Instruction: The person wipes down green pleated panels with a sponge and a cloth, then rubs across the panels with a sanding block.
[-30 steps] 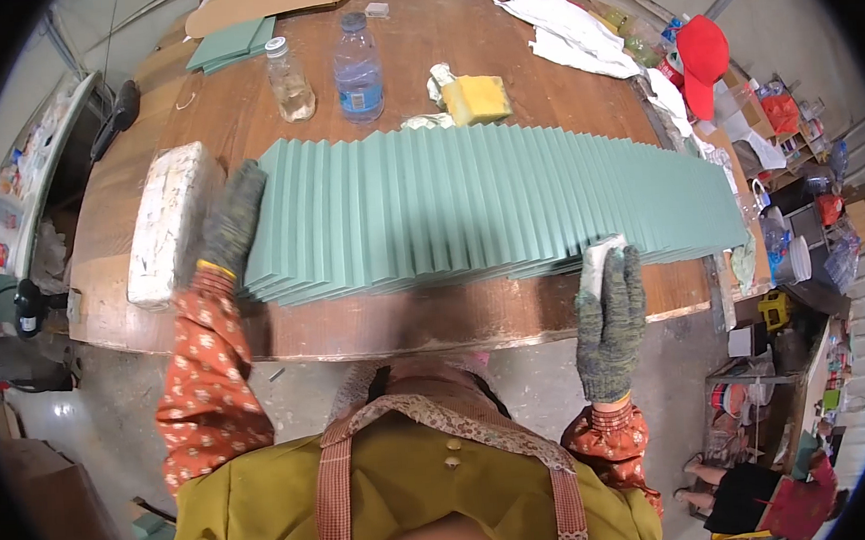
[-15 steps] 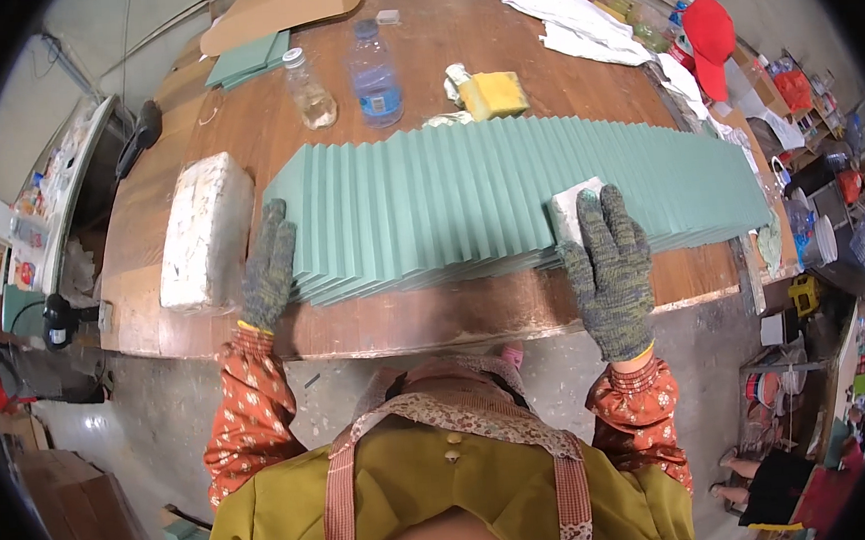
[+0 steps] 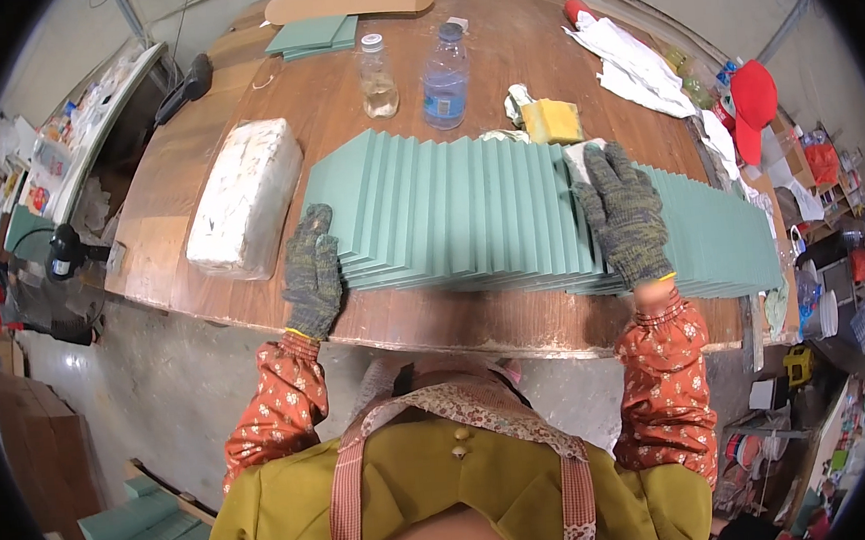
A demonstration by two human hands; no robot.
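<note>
Wooden table (image 3: pixel 396 318): brown, reaching from ten to two o'clock.
Green sheets (image 3: pixel 468 207): overlapping in a fan on it, eleven to three o'clock.
Right hand (image 3: pixel 625 214): one o'clock, over the sheets, fingers together, apparently clamped on a white pad (image 3: pixel 577 162).
Left hand (image 3: pixel 314 270): eleven o'clock, flat at the fan's end, gripping nothing visible.
Pad work: probably rubbing the fan; the next stroke calls for even pressure.

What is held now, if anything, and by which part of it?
The right hand holds a small white block by its right side; the left hand lies at the left end of the green sheets.
</note>
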